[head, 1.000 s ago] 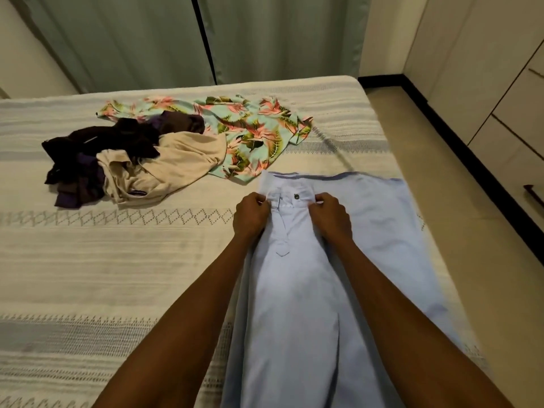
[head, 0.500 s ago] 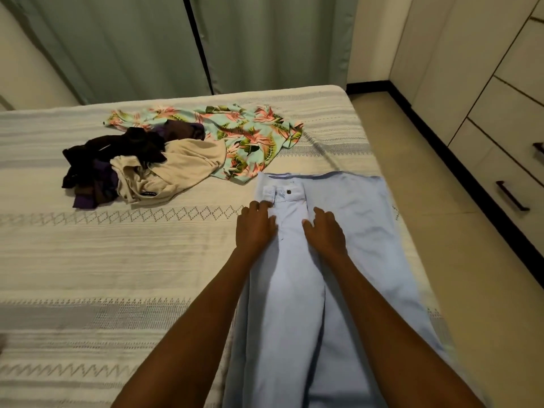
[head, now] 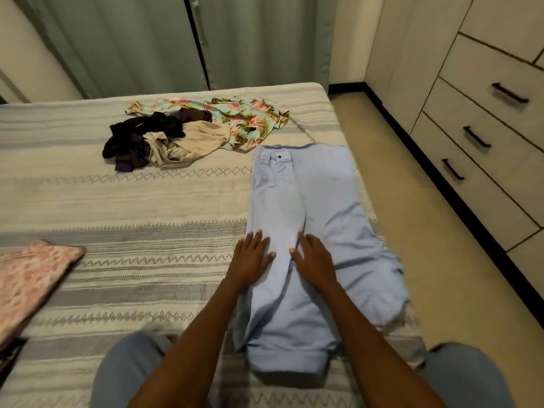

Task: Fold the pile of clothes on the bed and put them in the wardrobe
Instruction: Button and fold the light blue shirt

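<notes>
Knees: the person's own legs in blue denim [head: 129, 375] sit at the near edge, on the bed.
Pink cloth: a pink patterned piece [head: 28, 285] lies at the near left of the bed, its nearer part cut off by the frame edge.
Left hand: the left hand [head: 252, 259] lies flat, fingers straight and slightly spread, pressing on the left leg of the trousers.
Right hand: the right hand [head: 312, 260] lies flat beside it, fingers straight, pressing where the two legs meet.
Trousers: the light blue trousers [head: 321, 219] lie spread along the right side of the bed, waistband and button far, hems near; the right leg reaches the bed's right edge.
Bed: the bed [head: 141, 207] carries a striped cover with zigzag bands.
Pile: farther off, left of the waistband, dark clothes [head: 138, 136] and a beige garment [head: 191, 141] lie heaped on a floral shirt [head: 250, 119].
Wardrobe: the wardrobe [head: 482, 92] stands at the right, its drawers closed, contents hidden.
Curtains: green curtains [head: 141, 42] hang beyond the bed.
</notes>
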`<state>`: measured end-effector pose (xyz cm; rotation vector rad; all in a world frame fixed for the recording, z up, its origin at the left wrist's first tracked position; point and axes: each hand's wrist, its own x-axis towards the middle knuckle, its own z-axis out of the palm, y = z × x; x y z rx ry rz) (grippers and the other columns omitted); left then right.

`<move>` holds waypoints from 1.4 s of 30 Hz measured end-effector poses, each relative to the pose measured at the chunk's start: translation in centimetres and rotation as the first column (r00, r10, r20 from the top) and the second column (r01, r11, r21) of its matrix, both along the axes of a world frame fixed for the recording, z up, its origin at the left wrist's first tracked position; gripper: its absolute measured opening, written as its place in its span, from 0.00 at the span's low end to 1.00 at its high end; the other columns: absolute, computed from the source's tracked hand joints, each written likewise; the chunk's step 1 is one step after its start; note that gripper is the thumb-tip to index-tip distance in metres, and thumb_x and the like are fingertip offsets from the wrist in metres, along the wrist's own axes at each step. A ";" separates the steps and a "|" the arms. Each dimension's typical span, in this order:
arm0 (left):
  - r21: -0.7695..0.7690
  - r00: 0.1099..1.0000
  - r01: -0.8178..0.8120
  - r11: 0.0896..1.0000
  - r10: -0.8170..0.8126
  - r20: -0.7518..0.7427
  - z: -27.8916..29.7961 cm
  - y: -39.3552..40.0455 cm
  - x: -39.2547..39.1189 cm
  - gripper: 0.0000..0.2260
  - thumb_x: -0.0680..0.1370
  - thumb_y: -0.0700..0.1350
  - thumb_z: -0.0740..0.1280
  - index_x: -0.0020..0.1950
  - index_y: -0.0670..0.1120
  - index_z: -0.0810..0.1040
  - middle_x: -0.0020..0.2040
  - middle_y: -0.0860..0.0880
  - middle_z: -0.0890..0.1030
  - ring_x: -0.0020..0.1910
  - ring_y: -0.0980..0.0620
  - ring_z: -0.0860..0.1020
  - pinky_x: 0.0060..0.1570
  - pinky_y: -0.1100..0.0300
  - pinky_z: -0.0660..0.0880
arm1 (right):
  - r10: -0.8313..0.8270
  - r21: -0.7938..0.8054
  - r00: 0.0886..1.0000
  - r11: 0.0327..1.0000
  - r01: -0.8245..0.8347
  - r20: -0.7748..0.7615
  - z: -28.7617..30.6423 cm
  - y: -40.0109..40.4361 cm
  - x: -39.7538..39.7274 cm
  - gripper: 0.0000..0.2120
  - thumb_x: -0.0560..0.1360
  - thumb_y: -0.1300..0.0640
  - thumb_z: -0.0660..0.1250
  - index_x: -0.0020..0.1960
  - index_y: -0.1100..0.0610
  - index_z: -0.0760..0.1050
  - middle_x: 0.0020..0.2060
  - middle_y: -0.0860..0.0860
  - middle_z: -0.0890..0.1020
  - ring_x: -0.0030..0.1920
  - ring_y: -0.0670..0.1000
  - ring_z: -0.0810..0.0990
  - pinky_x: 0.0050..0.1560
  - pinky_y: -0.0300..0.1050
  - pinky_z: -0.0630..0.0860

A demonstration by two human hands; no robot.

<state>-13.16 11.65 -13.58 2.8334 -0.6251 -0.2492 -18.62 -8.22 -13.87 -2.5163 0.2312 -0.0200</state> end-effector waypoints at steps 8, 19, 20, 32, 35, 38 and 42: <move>-0.034 0.999 0.008 0.999 -0.009 -0.050 -0.2 2.4 -6.7 0.54 0.65 0.76 0.24 0.81 0.49 0.54 0.82 0.47 0.50 0.81 0.44 0.47 0.76 0.46 0.45 | 0.066 -0.219 0.994 0.972 -0.085 -0.092 -0.7 0.9 -7.1 0.34 0.76 0.37 0.49 0.75 0.54 0.68 0.74 0.58 0.69 0.73 0.62 0.67 0.72 0.58 0.63; -0.013 0.938 0.304 0.952 -0.297 0.181 0.3 3.5 -10.6 0.37 0.80 0.69 0.39 0.64 0.51 0.80 0.68 0.49 0.77 0.70 0.46 0.73 0.69 0.49 0.64 | -0.043 -0.210 0.994 0.976 0.064 0.103 -0.1 -2.3 -12.1 0.22 0.75 0.43 0.56 0.55 0.55 0.81 0.58 0.56 0.82 0.59 0.58 0.79 0.58 0.53 0.77; -0.059 0.916 0.326 0.943 -0.300 0.266 0.6 3.1 -10.4 0.32 0.82 0.66 0.44 0.55 0.51 0.84 0.59 0.51 0.83 0.61 0.47 0.79 0.61 0.51 0.70 | -0.108 -0.174 0.981 0.975 0.135 0.160 0.3 -2.8 -12.6 0.21 0.75 0.44 0.57 0.54 0.55 0.83 0.56 0.56 0.83 0.58 0.58 0.80 0.57 0.53 0.77; -0.143 0.889 0.440 0.886 -0.407 0.212 4.6 -12.4 -6.7 0.13 0.82 0.50 0.60 0.55 0.44 0.82 0.54 0.44 0.82 0.49 0.41 0.81 0.47 0.49 0.77 | -0.709 0.385 0.608 0.481 0.787 -0.357 2.3 -12.3 -17.7 0.27 0.72 0.37 0.67 0.58 0.58 0.78 0.51 0.59 0.84 0.45 0.60 0.84 0.43 0.47 0.81; -0.037 0.901 0.433 0.900 -0.433 0.028 5.0 -16.7 -5.5 0.16 0.83 0.49 0.61 0.71 0.49 0.73 0.70 0.47 0.75 0.64 0.43 0.76 0.60 0.50 0.73 | -0.662 0.482 0.611 0.402 0.779 -0.434 3.1 -12.2 -17.9 0.23 0.72 0.38 0.71 0.47 0.59 0.80 0.38 0.56 0.85 0.32 0.55 0.84 0.28 0.42 0.78; 0.036 0.898 0.439 0.898 -0.437 -0.046 4.9 -20.4 -4.4 0.21 0.84 0.46 0.59 0.77 0.52 0.65 0.75 0.48 0.69 0.67 0.42 0.72 0.64 0.50 0.71 | -0.611 0.572 0.670 0.394 0.720 -0.422 2.9 -11.6 -17.4 0.18 0.75 0.44 0.72 0.40 0.60 0.78 0.30 0.55 0.81 0.27 0.54 0.80 0.34 0.54 0.82; 0.146 0.877 0.481 0.865 -0.473 -0.084 4.3 -24.8 -3.3 0.25 0.83 0.43 0.57 0.80 0.54 0.57 0.80 0.50 0.59 0.71 0.41 0.69 0.65 0.48 0.69 | -0.635 0.640 0.654 0.311 0.702 -0.410 1.9 -11.8 -17.0 0.13 0.77 0.49 0.70 0.54 0.58 0.79 0.44 0.57 0.83 0.42 0.57 0.82 0.46 0.54 0.82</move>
